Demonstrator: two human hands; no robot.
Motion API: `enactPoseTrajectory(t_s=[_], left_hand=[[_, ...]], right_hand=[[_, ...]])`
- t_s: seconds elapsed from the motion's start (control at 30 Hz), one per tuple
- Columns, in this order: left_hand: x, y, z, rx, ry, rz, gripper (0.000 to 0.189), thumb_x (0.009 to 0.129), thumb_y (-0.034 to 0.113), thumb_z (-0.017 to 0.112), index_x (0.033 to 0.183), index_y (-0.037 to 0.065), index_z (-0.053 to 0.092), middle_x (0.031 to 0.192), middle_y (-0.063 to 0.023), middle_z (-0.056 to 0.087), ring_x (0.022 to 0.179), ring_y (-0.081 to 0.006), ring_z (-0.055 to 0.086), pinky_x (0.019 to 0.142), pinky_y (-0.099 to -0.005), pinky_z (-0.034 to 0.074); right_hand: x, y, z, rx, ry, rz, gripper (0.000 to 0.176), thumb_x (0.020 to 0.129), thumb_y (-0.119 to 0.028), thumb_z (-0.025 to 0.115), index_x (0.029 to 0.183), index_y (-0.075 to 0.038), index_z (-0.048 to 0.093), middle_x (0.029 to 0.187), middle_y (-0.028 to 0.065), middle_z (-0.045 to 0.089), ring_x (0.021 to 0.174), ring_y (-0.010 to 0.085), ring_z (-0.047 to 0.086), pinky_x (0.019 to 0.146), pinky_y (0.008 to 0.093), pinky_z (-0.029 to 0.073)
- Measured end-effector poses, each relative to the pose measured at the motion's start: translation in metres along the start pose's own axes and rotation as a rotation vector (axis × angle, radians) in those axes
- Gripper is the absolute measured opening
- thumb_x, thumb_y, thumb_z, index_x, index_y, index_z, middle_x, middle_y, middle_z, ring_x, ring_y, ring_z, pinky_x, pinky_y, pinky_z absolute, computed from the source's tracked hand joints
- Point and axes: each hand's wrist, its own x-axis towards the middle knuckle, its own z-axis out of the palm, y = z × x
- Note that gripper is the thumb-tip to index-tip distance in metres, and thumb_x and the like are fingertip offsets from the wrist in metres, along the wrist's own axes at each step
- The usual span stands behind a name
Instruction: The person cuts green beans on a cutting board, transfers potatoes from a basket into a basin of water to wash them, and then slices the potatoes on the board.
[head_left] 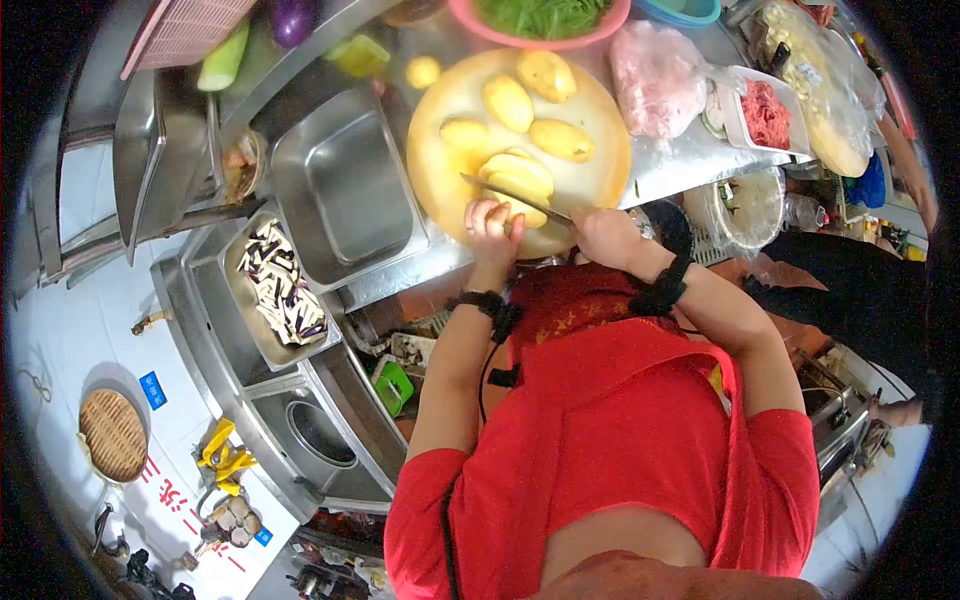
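Observation:
A kitchen knife (525, 201) is in my right hand (608, 238), its fingers wrapped round the handle. The blade slants to the upper left over a peeled, partly sliced potato (520, 172) near the front of a round cutting board (600, 105). At the potato's near side, the fingers of my left hand (490, 228) are bent and pressed against it, close to the blade. Several whole peeled potatoes, among them one potato (508, 103) in the middle, lie farther back on the board. How deep the blade sits in the potato cannot be made out.
Left of the board is a steel basin (345, 130); a tray (235, 262) of cut eggplant strips is beyond it. A pink basin (465, 25) of greens stands behind. To the right are bagged meat (655, 80) and a white container (797, 110) of minced meat. A person in dark clothing (850, 300) is at right.

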Motion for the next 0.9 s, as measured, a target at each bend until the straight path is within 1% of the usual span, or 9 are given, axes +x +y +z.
enactPoseTrajectory(t_s=[0.13,0.2,0.33,0.4,0.53,0.6,0.67,0.83,0.9], left_hand=[[-0.001,-0.001,0.001,-0.021,0.03,-0.01,0.035,0.071,0.018,0.069,0.097,0.01,0.047,0.101,-0.011,0.045,0.094,-0.0321,0.047,0.084,-0.0423,0.038],[-0.002,0.0,0.001,-0.037,0.039,-0.028,0.035,0.071,0.018,0.069,0.096,0.009,0.047,0.102,-0.0109,0.045,0.095,-0.0323,0.046,0.084,-0.0422,0.037],[-0.001,-0.001,0.0,-0.056,0.008,-0.032,0.035,0.07,0.017,0.07,0.095,0.01,0.046,0.101,-0.0105,0.045,0.095,-0.032,0.047,0.085,-0.0428,0.037],[-0.001,-0.001,0.001,-0.063,0.018,-0.028,0.035,0.07,0.017,0.07,0.095,0.01,0.046,0.101,-0.0104,0.045,0.095,-0.0319,0.047,0.086,-0.0431,0.037],[-0.001,-0.002,0.002,-0.066,0.029,-0.013,0.035,0.071,0.017,0.07,0.095,0.01,0.046,0.101,-0.0105,0.045,0.095,-0.0317,0.047,0.086,-0.0432,0.037],[-0.002,-0.001,0.001,-0.056,0.035,-0.02,0.034,0.071,0.017,0.07,0.095,0.01,0.046,0.101,-0.0106,0.045,0.095,-0.0318,0.047,0.086,-0.0432,0.037],[-0.001,0.001,-0.002,-0.072,-0.018,-0.052,0.034,0.071,0.017,0.069,0.095,0.01,0.046,0.102,-0.011,0.045,0.095,-0.0321,0.047,0.086,-0.0433,0.037],[0.0,0.0,0.0,-0.078,0.023,-0.027,0.033,0.072,0.018,0.069,0.095,0.01,0.047,0.101,-0.0114,0.046,0.095,-0.0332,0.047,0.085,-0.044,0.039],[0.0,0.0,-0.001,-0.067,0.018,-0.026,0.033,0.072,0.019,0.069,0.095,0.01,0.047,0.1,-0.0116,0.046,0.095,-0.0339,0.047,0.083,-0.0444,0.041]], right_hand=[[-0.01,-0.001,-0.035,0.136,-0.007,0.032,0.02,0.082,-0.022,0.054,0.082,-0.002,0.052,0.061,0.019,0.058,0.056,0.0363,0.059,0.05,0.0439,0.047],[-0.021,-0.001,-0.047,0.137,0.062,0.013,0.022,0.083,-0.023,0.052,0.082,-0.001,0.052,0.058,0.0181,0.057,0.053,0.0353,0.058,0.051,0.0455,0.047],[-0.032,-0.004,-0.06,0.104,-0.053,0.052,0.019,0.081,-0.018,0.056,0.088,-0.001,0.05,0.064,0.021,0.057,0.063,0.0377,0.058,0.056,0.0457,0.047],[-0.034,0.002,-0.054,0.054,0.01,-0.024,0.022,0.082,-0.021,0.053,0.089,-0.001,0.05,0.058,0.0168,0.058,0.053,0.0345,0.058,0.05,0.0454,0.046],[-0.037,0.009,-0.045,0.059,0.012,-0.039,0.021,0.083,-0.021,0.053,0.089,-0.002,0.05,0.057,0.0156,0.057,0.052,0.0337,0.058,0.05,0.0452,0.046],[-0.038,0.008,-0.053,0.064,0.093,-0.028,0.02,0.083,-0.021,0.053,0.087,-0.002,0.05,0.056,0.0152,0.057,0.051,0.0333,0.058,0.052,0.0451,0.047],[-0.038,0.008,-0.057,0.072,0.073,-0.034,0.02,0.083,-0.022,0.053,0.086,-0.003,0.05,0.055,0.0152,0.057,0.051,0.0333,0.058,0.052,0.0451,0.047],[-0.041,0.005,-0.057,0.071,0.051,-0.047,0.021,0.082,-0.024,0.054,0.084,-0.003,0.051,0.055,0.0154,0.056,0.051,0.0331,0.058,0.051,0.0447,0.047],[-0.041,0.002,-0.057,0.11,0.014,0.008,0.022,0.082,-0.026,0.055,0.083,-0.004,0.051,0.055,0.0153,0.057,0.052,0.0329,0.059,0.049,0.044,0.047]])
